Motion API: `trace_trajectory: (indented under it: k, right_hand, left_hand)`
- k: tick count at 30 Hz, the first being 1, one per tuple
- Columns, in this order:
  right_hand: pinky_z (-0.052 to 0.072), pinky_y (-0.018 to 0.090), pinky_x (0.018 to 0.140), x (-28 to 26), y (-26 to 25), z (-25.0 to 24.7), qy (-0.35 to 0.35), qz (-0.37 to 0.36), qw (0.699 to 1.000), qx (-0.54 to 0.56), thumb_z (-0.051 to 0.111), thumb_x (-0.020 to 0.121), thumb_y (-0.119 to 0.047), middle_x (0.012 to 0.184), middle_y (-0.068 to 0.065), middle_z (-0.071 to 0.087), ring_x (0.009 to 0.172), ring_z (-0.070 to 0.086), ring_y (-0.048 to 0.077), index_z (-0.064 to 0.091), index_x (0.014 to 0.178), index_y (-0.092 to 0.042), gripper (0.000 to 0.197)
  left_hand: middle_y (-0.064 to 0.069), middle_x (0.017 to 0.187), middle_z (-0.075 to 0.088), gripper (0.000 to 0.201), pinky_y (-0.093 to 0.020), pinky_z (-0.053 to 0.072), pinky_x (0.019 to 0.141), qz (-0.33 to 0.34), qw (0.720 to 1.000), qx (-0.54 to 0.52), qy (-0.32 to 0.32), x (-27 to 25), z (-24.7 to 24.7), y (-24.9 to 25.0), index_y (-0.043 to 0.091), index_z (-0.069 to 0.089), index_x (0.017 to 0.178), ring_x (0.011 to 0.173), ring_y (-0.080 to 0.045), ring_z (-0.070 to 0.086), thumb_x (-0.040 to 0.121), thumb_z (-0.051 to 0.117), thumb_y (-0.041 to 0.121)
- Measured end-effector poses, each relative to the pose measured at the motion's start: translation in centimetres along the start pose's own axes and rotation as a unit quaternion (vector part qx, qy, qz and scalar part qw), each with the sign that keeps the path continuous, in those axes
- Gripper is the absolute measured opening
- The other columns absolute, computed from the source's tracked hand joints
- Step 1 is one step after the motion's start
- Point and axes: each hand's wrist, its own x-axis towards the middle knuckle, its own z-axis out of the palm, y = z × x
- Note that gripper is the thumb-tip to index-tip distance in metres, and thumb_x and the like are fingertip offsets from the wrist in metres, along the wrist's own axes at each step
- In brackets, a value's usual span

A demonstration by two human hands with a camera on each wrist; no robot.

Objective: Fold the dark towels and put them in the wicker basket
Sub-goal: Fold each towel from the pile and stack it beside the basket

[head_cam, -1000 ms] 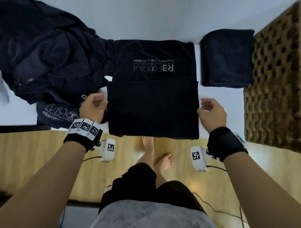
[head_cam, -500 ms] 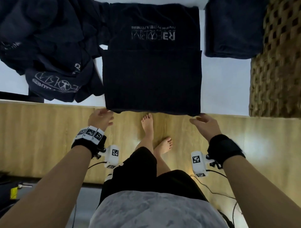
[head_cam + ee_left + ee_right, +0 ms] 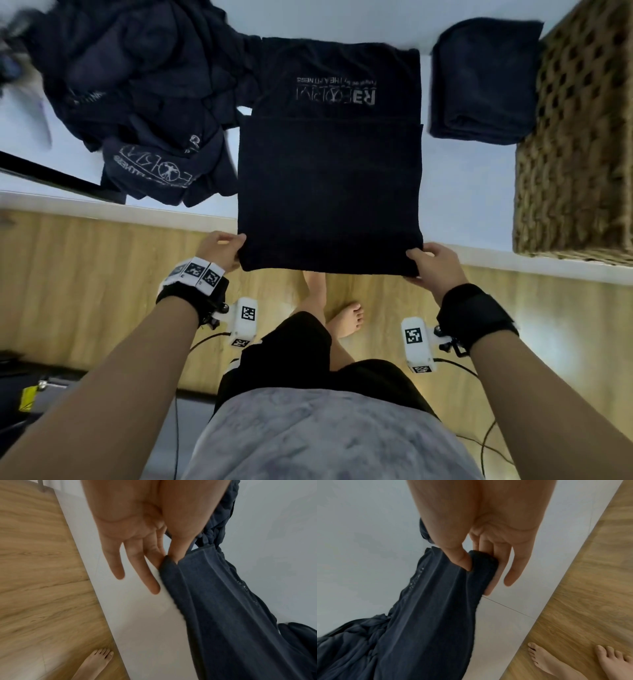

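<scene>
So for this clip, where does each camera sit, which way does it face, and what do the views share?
Head: on the head, looking down at the table, half-folded towel, basket; both forearms, legs, feet show.
Left wrist: along the left hand, thumb and fingers pinching the towel's corner; one foot shows.
Right wrist: along the right hand pinching the other corner; both feet show.
Shared: all three show that towel, the table edge and wood floor.

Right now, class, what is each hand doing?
Left hand: pinching the near left corner of the half-folded towel.
Right hand: pinching its near right corner.
</scene>
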Motion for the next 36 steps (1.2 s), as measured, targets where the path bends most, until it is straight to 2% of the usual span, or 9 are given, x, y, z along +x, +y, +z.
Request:
trace_trajectory:
  k: [2, 5, 11, 14, 17, 20, 27, 31, 36]
  right_hand:
    - [0.061, 0.042, 0.075, -0.9, -1.1, -0.7, -0.001, -0.010, 0.999, 0.040, 0.060, 0.091, -0.010, 0.108, 0.016, 0.067, 0.089, 0.071, 0.025, 0.058, 0.109, -0.012, 0.018]
    - [0.061, 0.035, 0.067, -2.2, -3.2, -1.7, -0.019, -0.049, 0.995, 0.087, 0.059, 0.095, -0.009, 0.097, 0.009, 0.072, 0.081, 0.074, 0.026, 0.052, 0.123, -0.026, 0.034]
    - [0.058, 0.025, 0.066, -2.7, -7.9, -3.0, -0.063, -0.075, 0.983, 0.156, 0.050, 0.098, -0.004, 0.106, 0.018, 0.071, 0.081, 0.075, 0.022, 0.071, 0.104, -0.006, 0.022]
    - [0.059, 0.027, 0.071, -1.7, -10.4, -3.3, -0.078, -0.069, 0.975, 0.196, 0.045, 0.088, 0.007, 0.110, 0.018, 0.070, 0.092, 0.072, 0.021, 0.074, 0.103, -0.004, 0.034]
    - [0.058, 0.027, 0.074, -0.1, -12.8, -3.5, -0.102, -0.080, 0.973, 0.192, 0.045, 0.080, 0.019, 0.112, 0.016, 0.069, 0.104, 0.070, 0.024, 0.073, 0.109, -0.010, 0.049]
    - [0.057, 0.023, 0.075, 1.7, -15.2, -3.2, -0.122, -0.105, 0.968, 0.193, 0.046, 0.081, 0.024, 0.112, 0.008, 0.073, 0.103, 0.071, 0.020, 0.067, 0.118, -0.012, 0.056]
    - [0.057, 0.020, 0.065, 6.8, -22.3, -1.2, -0.012, -0.158, 0.976, 0.146, 0.067, 0.093, -0.023, 0.093, 0.006, 0.077, 0.088, 0.075, 0.017, 0.070, 0.096, -0.014, 0.010]
    - [0.056, 0.023, 0.056, 10.8, -26.1, 0.0, 0.069, -0.170, 0.981, 0.061, 0.066, 0.092, -0.029, 0.078, 0.006, 0.076, 0.069, 0.075, 0.016, 0.068, 0.080, -0.022, 0.014]
    - [0.056, 0.027, 0.073, 15.5, -29.3, 1.4, 0.155, -0.204, 0.955, -0.152, 0.061, 0.089, -0.030, 0.064, -0.001, 0.070, 0.065, 0.071, 0.018, 0.065, 0.065, -0.017, 0.028]
  left_hand:
    - [-0.021, 0.098, 0.068, 0.019, -0.035, 0.059, 0.057, 0.009, 0.999, -0.042, -0.003, -1.1, -0.5, 1.2, 0.011, 0.056, 0.104, 0.072, -0.028, 0.068, 0.091, 0.068, 0.018]
    - [-0.019, 0.096, 0.066, 0.011, -0.045, 0.059, 0.074, 0.026, 0.991, -0.123, -0.047, -2.4, -1.2, 3.2, 0.016, 0.059, 0.101, 0.082, -0.030, 0.067, 0.093, 0.063, 0.010]
    - [-0.012, 0.089, 0.057, 0.040, -0.042, 0.059, 0.082, 0.034, 0.951, -0.274, -0.142, -2.8, -2.7, 8.0, -0.002, 0.065, 0.102, 0.102, -0.035, 0.061, 0.089, 0.034, -0.024]
    - [-0.007, 0.083, 0.071, 0.044, -0.034, 0.060, 0.080, 0.062, 0.944, -0.290, -0.144, -2.2, -2.9, 10.4, 0.002, 0.066, 0.105, 0.097, -0.029, 0.070, 0.085, 0.040, -0.028]
    - [-0.014, 0.099, 0.071, 0.036, -0.028, 0.058, 0.080, 0.090, 0.947, -0.290, -0.103, -1.0, -2.5, 12.9, 0.003, 0.067, 0.102, 0.096, -0.023, 0.071, 0.085, 0.050, -0.024]
    - [-0.014, 0.085, 0.072, 0.013, -0.031, 0.059, 0.078, 0.100, 0.945, -0.305, -0.064, 0.5, -1.9, 15.6, 0.002, 0.066, 0.093, 0.093, -0.027, 0.072, 0.087, 0.063, -0.009]
    - [0.004, 0.067, 0.058, 0.019, -0.021, 0.055, 0.056, 0.181, 0.977, -0.114, 0.022, 6.4, -0.5, 22.6, 0.014, 0.066, 0.091, 0.055, -0.006, 0.062, 0.082, 0.078, 0.027]
    - [0.002, 0.064, 0.052, 0.033, -0.042, 0.059, 0.076, 0.231, 0.972, -0.008, 0.044, 10.2, 0.8, 26.6, 0.020, 0.052, 0.065, 0.065, -0.015, 0.056, 0.083, 0.071, 0.039]
    - [-0.010, 0.086, 0.064, 0.017, -0.048, 0.057, 0.084, 0.236, 0.969, 0.066, 0.040, 14.5, 3.1, 30.0, 0.014, 0.057, 0.084, 0.079, -0.026, 0.065, 0.092, 0.061, 0.028]
